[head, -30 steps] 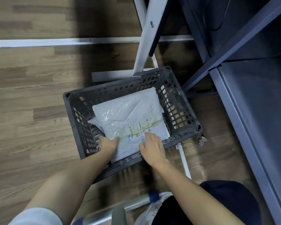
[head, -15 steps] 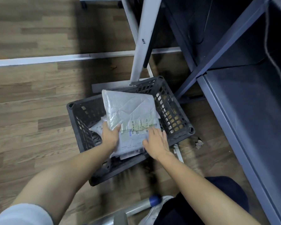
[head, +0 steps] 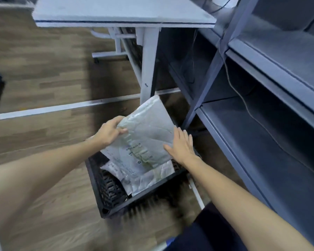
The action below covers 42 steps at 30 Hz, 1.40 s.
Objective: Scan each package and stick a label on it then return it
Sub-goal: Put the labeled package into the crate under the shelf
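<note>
Along your right side runs a grey metal shelving unit (head: 272, 113), with a thin cable (head: 230, 77) hanging down across its shelves. Ahead of you stands a white table (head: 123, 13) on a pale leg, over a wood-patterned floor (head: 43, 73) crossed by a white strip. Below your arms sits a black plastic crate (head: 105, 192) on the floor, with more pale parcels (head: 147, 178) lying inside it. Above the crate you hold a grey plastic mailer package (head: 149, 131), tilted with its far corner raised toward the table leg and its printed label side facing you. Your left hand (head: 107, 132) pinches the package's left edge, thumb on top and fingers curled under. Your right hand (head: 181, 144) lies flat against the package's right edge, fingers straight and spread, not wrapped around it.
</note>
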### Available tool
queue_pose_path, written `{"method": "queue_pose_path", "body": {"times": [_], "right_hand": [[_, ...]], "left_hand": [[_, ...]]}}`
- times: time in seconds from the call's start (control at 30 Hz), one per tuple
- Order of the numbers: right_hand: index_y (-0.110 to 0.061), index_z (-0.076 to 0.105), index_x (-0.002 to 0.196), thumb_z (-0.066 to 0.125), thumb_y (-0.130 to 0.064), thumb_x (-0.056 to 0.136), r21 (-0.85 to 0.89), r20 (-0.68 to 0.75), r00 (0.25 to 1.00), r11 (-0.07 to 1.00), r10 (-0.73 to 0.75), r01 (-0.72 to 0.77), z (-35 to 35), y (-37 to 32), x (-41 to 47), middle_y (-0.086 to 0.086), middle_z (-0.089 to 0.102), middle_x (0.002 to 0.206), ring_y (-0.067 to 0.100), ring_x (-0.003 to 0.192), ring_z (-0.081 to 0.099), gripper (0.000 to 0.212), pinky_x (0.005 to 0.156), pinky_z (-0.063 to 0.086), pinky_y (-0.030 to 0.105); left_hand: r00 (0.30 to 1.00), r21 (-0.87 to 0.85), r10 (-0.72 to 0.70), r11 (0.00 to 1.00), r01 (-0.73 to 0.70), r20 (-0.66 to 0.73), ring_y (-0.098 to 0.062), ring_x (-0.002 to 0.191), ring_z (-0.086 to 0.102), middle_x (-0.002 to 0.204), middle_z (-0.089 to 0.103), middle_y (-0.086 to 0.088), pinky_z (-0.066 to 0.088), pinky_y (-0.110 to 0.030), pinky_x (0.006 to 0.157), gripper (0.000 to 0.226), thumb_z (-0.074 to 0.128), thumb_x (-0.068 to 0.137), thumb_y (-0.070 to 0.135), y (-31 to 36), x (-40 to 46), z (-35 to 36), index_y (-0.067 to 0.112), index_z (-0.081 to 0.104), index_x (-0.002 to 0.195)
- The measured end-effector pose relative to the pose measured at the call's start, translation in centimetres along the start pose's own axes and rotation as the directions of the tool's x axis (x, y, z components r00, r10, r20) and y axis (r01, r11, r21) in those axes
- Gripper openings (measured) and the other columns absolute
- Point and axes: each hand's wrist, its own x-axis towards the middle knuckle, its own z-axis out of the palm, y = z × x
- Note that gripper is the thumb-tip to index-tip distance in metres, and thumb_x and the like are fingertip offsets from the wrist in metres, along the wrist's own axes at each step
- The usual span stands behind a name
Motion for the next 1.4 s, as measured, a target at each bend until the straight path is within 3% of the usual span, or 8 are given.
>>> {"method": "queue_pose_path", "body": {"times": [0.33, 0.53, 0.63, 0.77, 0.9, 1.1, 1.27, 1.4], "right_hand": [[-0.025, 0.011, 0.153, 0.075, -0.058, 0.071, 0.659, -0.027, 0.997, 0.751, 0.079, -0.042, -9.1, 4.8, -2.9, 0.004, 0.023, 0.157, 0.024, 0.143, 0.024, 0.109, 0.114, 0.028, 0.049], [-0.035, 0.067, 0.100, 0.083, -0.047, 0.068, 0.849, -0.076, 0.997, 0.523, -0.016, 0.073, -16.5, 7.3, -6.2, -0.016, 0.072, 0.098, 0.001, 0.085, 0.070, 0.038, 0.061, 0.053, 0.014], [-0.021, 0.070, 0.102, 0.082, -0.045, 0.070, 0.871, -0.199, 0.977, 0.472, 0.083, 0.137, -20.1, 7.9, -8.1, -0.007, 0.074, 0.099, 0.013, 0.088, 0.071, 0.042, 0.071, 0.057, 0.025], [-0.020, 0.070, 0.100, 0.082, -0.041, 0.071, 0.906, -0.302, 0.926, 0.368, 0.225, 0.206, -24.9, 9.5, -11.0, -0.005, 0.075, 0.098, 0.020, 0.091, 0.071, 0.038, 0.081, 0.057, 0.035], [-0.015, 0.069, 0.109, 0.081, -0.037, 0.074, 0.923, -0.352, 0.873, 0.277, 0.338, 0.265, -29.0, 12.4, -14.8, 0.003, 0.074, 0.104, 0.026, 0.096, 0.070, 0.043, 0.082, 0.057, 0.040], [-0.014, 0.066, 0.114, 0.077, -0.038, 0.078, 0.920, -0.388, 0.772, 0.157, 0.503, 0.359, -33.8, 16.5, -21.1, 0.001, 0.073, 0.106, 0.019, 0.096, 0.071, 0.045, 0.071, 0.056, 0.026], [-0.015, 0.065, 0.118, 0.078, -0.041, 0.076, 0.891, -0.429, 0.666, 0.162, 0.611, 0.425, -36.8, 20.1, -26.3, 0.001, 0.072, 0.110, 0.019, 0.100, 0.070, 0.051, 0.080, 0.055, 0.031], [-0.014, 0.065, 0.116, 0.078, -0.045, 0.075, 0.874, -0.457, 0.551, 0.237, 0.698, 0.424, -37.7, 22.8, -30.3, 0.004, 0.072, 0.110, 0.023, 0.101, 0.069, 0.052, 0.088, 0.055, 0.037]], "left_hand": [[0.947, 0.041, 0.245, 0.965, -0.258, 0.206, -0.022, 0.104, 0.064, 0.104, 0.071, -0.001, 0.047, -0.042, 0.098, 0.027, 0.063, 0.089, 0.005, 12.8, -0.9, -4.9, 0.027, 0.067, 0.105], [0.887, 0.007, 0.404, 0.909, -0.416, 0.225, -0.024, 0.093, 0.067, 0.096, 0.071, -0.005, 0.050, -0.041, 0.086, 0.019, 0.062, 0.088, 0.004, 20.7, -1.7, -5.2, 0.016, 0.068, 0.102], [0.833, 0.004, 0.546, 0.836, -0.549, 0.089, -0.024, 0.100, 0.064, 0.102, 0.070, -0.003, 0.046, -0.044, 0.095, 0.021, 0.067, 0.085, 0.013, 24.4, -2.0, -4.1, 0.017, 0.068, 0.106], [0.591, 0.234, 0.740, 0.667, -0.707, -0.322, -0.025, 0.125, 0.047, 0.129, 0.055, -0.011, 0.029, -0.050, 0.111, 0.054, 0.063, 0.087, 0.039, 29.2, -2.4, -0.9, 0.016, 0.052, 0.134], [0.619, -0.031, 0.616, 0.696, -0.717, -0.487, -0.017, 0.136, 0.032, 0.147, 0.038, -0.003, 0.022, -0.038, 0.116, 0.070, 0.060, 0.089, 0.048, 32.8, -2.9, 3.0, 0.017, 0.034, 0.146], [0.846, -0.529, 0.487, 0.670, -0.521, -0.217, -0.017, 0.129, 0.040, 0.145, 0.037, -0.003, 0.034, -0.031, 0.105, 0.080, 0.055, 0.088, 0.058, 37.3, -3.9, 9.8, 0.017, 0.022, 0.148], [0.833, -0.618, 0.551, 0.669, -0.413, 0.041, -0.004, 0.100, 0.056, 0.112, 0.057, 0.011, 0.045, -0.022, 0.081, 0.060, 0.055, 0.082, 0.066, 41.2, -6.2, 15.8, 0.021, 0.048, 0.121], [0.778, -0.632, 0.601, 0.678, -0.375, 0.183, -0.018, 0.115, 0.056, 0.128, 0.059, 0.003, 0.045, -0.042, 0.099, 0.075, 0.060, 0.076, 0.070, 43.8, -7.8, 20.0, 0.019, 0.050, 0.129]]}}
